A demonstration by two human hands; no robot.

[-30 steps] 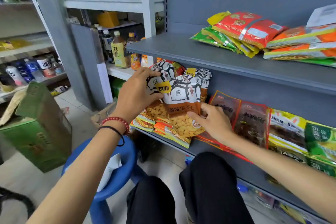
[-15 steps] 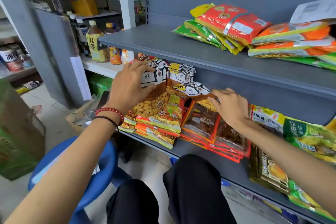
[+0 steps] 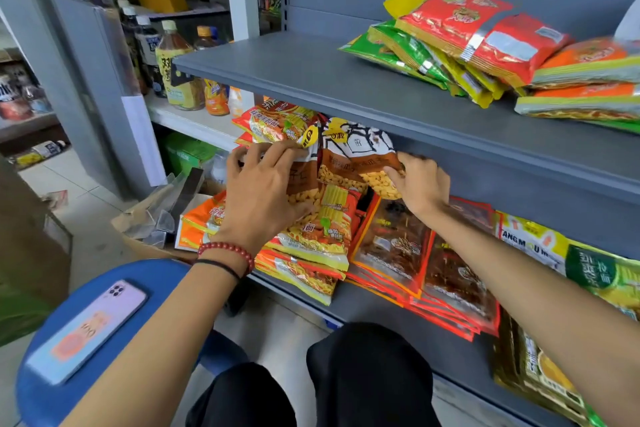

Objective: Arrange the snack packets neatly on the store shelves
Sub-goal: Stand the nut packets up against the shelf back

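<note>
**Holding brown-and-white snack packets at the back of a grey lower shelf**

Head camera, looking down over a person's two bare arms. Both hands reach to the left end of the lower shelf, just beneath the front edge of the upper shelf.

The brown-and-white packets stand there, tilted. Their tops are against the underside of the upper shelf, and their clear windows show pale seeds.

The left hand lies spread across the front of the left packet. Whether its fingers hook round the packet or only press on it cannot be told. A red bead bracelet and a thin black band circle that wrist.

The right hand grips the right edge of the neighbouring packet, thumb on the front and fingers hidden behind.

Below the hands, orange-and-yellow packets lie stacked at the shelf's front left corner. Just right of them lie dark packets with red borders, then yellow and green packets toward the right edge.

On the upper shelf, near its right end, a red packet rests on green packets.

At lower left, a phone lies flat on a blue stool. Drink bottles stand on a white shelf beyond.
</note>
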